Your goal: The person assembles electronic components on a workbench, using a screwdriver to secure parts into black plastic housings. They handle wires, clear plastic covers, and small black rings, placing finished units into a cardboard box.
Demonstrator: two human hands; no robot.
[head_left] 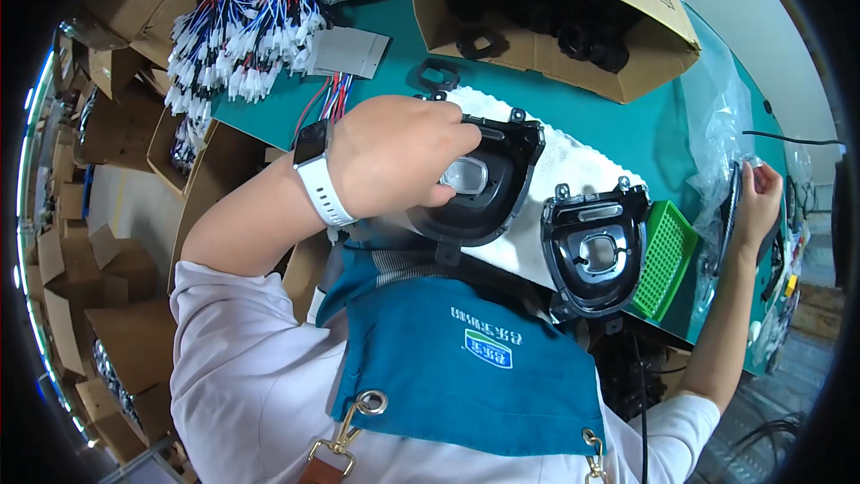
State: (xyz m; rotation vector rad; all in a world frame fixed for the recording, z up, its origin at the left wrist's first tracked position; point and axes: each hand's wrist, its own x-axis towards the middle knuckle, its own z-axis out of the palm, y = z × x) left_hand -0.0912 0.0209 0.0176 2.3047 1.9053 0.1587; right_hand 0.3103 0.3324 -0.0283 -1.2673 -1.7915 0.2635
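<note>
Head view shows your left hand (394,157), a white-banded watch (322,181) on its wrist, bent over the left side of a black housing (503,197); its fingers and thumb are spread a little apart over it, and whether they grip it cannot be told. Just right of that thumb sits a clear window (468,176) in the housing. Under it, a white cloth (530,237) lies on the teal worktop (640,125), and a second black housing (571,260) rests between your two hands. Your right hand (760,202) is well apart, fingertips pinched together on a small clear piece (751,161), beside a crumpled clear bag (719,108). Left of that hand lies a green perforated tray (670,255). Beyond your left hand are a loose black frame (438,82), bundled wires (242,31) with white connectors and, farther right, an open cardboard box (555,78) of black parts (593,47)
</note>
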